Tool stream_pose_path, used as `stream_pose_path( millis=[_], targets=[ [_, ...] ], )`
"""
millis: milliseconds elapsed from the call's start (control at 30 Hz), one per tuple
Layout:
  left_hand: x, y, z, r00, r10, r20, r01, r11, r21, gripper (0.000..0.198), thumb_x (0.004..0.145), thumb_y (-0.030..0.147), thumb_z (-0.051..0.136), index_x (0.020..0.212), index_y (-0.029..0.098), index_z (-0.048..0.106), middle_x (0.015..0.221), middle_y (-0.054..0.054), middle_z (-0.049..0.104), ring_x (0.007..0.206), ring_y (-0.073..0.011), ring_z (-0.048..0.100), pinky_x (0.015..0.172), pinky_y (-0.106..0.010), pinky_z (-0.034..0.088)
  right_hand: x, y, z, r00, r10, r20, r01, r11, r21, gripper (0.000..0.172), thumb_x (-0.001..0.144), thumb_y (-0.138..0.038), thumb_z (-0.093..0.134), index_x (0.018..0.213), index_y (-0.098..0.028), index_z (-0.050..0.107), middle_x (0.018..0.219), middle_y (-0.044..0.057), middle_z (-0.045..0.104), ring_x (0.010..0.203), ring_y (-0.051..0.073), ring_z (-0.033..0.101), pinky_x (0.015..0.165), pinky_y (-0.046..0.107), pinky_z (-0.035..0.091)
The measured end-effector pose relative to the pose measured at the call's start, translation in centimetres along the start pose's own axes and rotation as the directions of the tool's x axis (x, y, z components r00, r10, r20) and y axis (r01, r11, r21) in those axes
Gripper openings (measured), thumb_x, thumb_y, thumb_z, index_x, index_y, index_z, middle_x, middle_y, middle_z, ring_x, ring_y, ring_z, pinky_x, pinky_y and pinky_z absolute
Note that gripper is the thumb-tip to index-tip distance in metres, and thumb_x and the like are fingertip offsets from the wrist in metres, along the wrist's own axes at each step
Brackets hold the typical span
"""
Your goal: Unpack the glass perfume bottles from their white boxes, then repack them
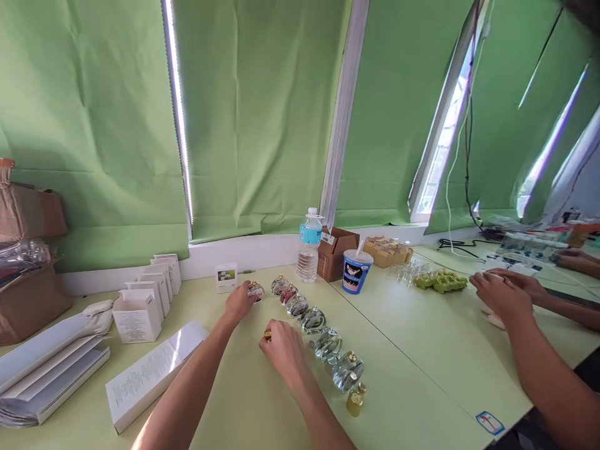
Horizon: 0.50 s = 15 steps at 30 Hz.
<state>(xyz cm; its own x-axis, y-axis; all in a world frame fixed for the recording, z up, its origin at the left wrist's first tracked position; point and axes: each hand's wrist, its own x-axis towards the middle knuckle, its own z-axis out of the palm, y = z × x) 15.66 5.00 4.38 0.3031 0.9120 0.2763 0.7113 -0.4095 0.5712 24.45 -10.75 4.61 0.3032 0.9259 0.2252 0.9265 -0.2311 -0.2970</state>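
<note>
My left hand (239, 303) reaches out over the pale green table (422, 350) and closes on a small round glass bottle (255, 290) at the far end of a row. Nearer me, my right hand (284, 350) pinches a small gold cap (267, 335). A diagonal row of several round glass bottles (313, 320) runs to the right of my hands. One loose gold cap (355, 402) stands at the near end of the row.
Open white cartons (138, 315) and a long white box (150, 372) lie at left, beside flat folded packaging (44, 369). A water bottle (309, 245), brown box (335, 252) and blue cup (355, 270) stand behind. Another person's hands (501, 294) work at right.
</note>
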Motion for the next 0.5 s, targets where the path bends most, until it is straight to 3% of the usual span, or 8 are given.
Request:
stream_pose_path(
  millis=[100, 167, 333, 500],
  targets=[
    [-1.1, 0.4, -0.6, 0.996, 0.025, -0.088, -0.028, 0.999, -0.038, 0.064, 0.082, 0.048, 0.060, 0.134, 0.014, 0.041, 0.133, -0.019, 0.054, 0.120, -0.0306, 0.053, 0.090, -0.037, 0.045, 0.1, 0.3, 0.3, 1.000, -0.003, 0.009, 0.003, 1.000, 0.001, 0.016, 0.077, -0.015, 0.054, 0.085, -0.020, 0.067, 0.087, 0.006, 0.071, 0.082, 0.021, 0.068, 0.062, 0.026, 0.036],
    [-2.6, 0.2, -1.9, 0.987, 0.038, -0.157, -0.047, 0.997, -0.053, 0.062, 0.087, 0.050, 0.049, 0.135, 0.013, 0.038, 0.139, -0.019, 0.047, 0.128, -0.0292, 0.046, 0.096, -0.037, 0.042, 0.3, 0.5, 0.6, 1.000, -0.005, 0.023, 0.005, 1.000, 0.002, 0.016, 0.078, -0.017, 0.054, 0.086, -0.020, 0.067, 0.088, 0.006, 0.071, 0.082, 0.021, 0.067, 0.062, 0.026, 0.036],
    [-8.5, -1.9, -7.9, 0.974, 0.094, -0.205, -0.101, 0.995, -0.025, 0.040, 0.088, 0.051, 0.045, 0.112, 0.021, 0.058, 0.124, -0.009, 0.059, 0.119, -0.0261, 0.053, 0.099, -0.039, 0.041, 2.6, 0.1, 1.5, 0.998, -0.001, 0.061, 0.000, 1.000, 0.016, 0.017, 0.081, -0.016, 0.054, 0.092, -0.017, 0.067, 0.096, 0.011, 0.070, 0.089, 0.023, 0.065, 0.067, 0.026, 0.039],
    [-14.7, -5.8, -13.1, 0.973, 0.128, -0.190, -0.108, 0.988, 0.110, 0.036, 0.086, 0.053, 0.049, 0.103, 0.023, 0.061, 0.112, -0.006, 0.064, 0.109, -0.0271, 0.057, 0.093, -0.041, 0.045, 7.0, -1.8, 2.2, 0.995, -0.017, 0.098, 0.013, 0.999, 0.042, 0.016, 0.083, -0.014, 0.056, 0.094, -0.013, 0.067, 0.102, 0.014, 0.067, 0.097, 0.024, 0.063, 0.076, 0.028, 0.043]
  ],
)
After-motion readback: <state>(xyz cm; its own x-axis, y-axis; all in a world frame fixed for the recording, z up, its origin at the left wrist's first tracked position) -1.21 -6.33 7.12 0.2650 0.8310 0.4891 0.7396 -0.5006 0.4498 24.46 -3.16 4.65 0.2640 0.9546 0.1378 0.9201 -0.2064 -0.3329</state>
